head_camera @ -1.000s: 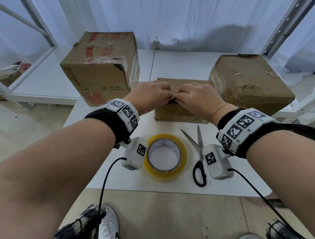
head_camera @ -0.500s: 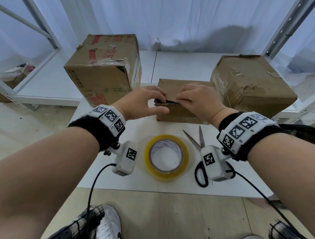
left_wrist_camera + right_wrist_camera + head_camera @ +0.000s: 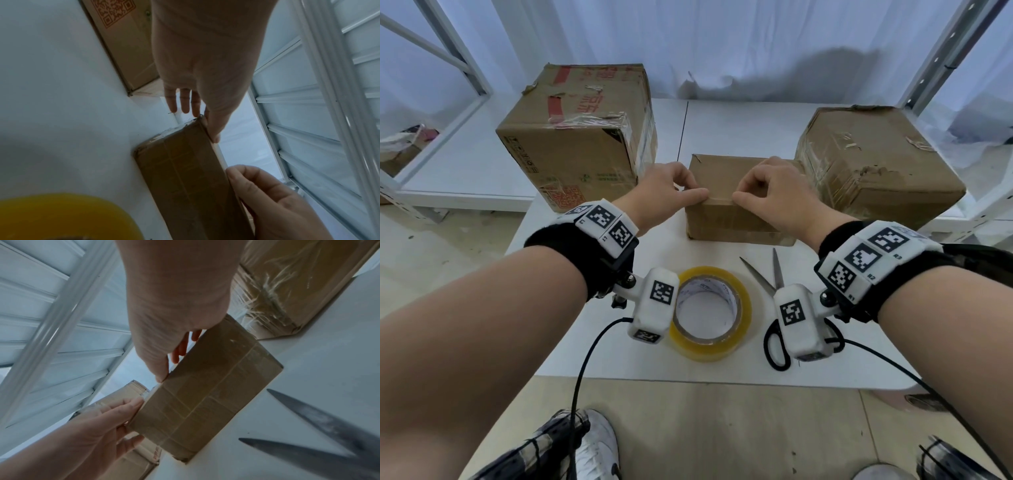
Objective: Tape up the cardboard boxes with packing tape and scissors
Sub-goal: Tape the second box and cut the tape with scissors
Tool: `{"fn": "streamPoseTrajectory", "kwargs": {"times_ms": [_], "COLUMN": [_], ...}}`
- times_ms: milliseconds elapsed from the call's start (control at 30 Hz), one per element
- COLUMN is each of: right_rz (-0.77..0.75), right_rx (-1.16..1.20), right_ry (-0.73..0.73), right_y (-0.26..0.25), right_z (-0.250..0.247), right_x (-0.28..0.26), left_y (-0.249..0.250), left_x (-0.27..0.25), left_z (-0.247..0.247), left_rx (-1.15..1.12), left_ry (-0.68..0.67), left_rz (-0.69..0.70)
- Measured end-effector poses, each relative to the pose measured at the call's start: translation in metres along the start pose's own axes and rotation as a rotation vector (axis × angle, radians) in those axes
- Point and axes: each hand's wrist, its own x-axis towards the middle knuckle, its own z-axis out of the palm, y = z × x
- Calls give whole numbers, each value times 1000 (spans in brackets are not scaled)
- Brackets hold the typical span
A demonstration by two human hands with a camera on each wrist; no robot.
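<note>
A small flat cardboard box (image 3: 736,209) lies mid-table between two bigger ones. My left hand (image 3: 693,190) pinches its front top edge, thumb laid along the edge and fingers curled on the lid. My right hand (image 3: 748,190) grips the same edge a little to the right, thumb tip on the corner line. The wrist views show the taped front face of the small box (image 3: 185,178) (image 3: 205,386) with a thumb on its upper edge. A yellow tape roll (image 3: 709,311) and the scissors (image 3: 774,274), blades apart, lie on the table near me, untouched.
A tall printed carton (image 3: 582,137) stands at the back left and a worn, film-wrapped carton (image 3: 873,161) at the back right, both close to the small box. The white table (image 3: 722,130) ends just before my feet. White rack frames (image 3: 941,54) flank it.
My hands were together at the middle of the box's front edge; the left briefly lifted off the lid over a dark gap. Now the lid lies flat and both thumbs sit apart on the edge.
</note>
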Motion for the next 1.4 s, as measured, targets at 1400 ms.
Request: {"fn": "streamPoseTrajectory", "kwargs": {"times_ms": [1400], "right_rz": [-207], "right_rx": [-244], "right_ry": [-84], "right_y": [18], "right_z": [-1], "right_x": [-17], "left_y": [-7], "left_x": [-9], "left_z": [0], "left_rx": [-444], "left_ry": [197], "left_rz": [-212]}}
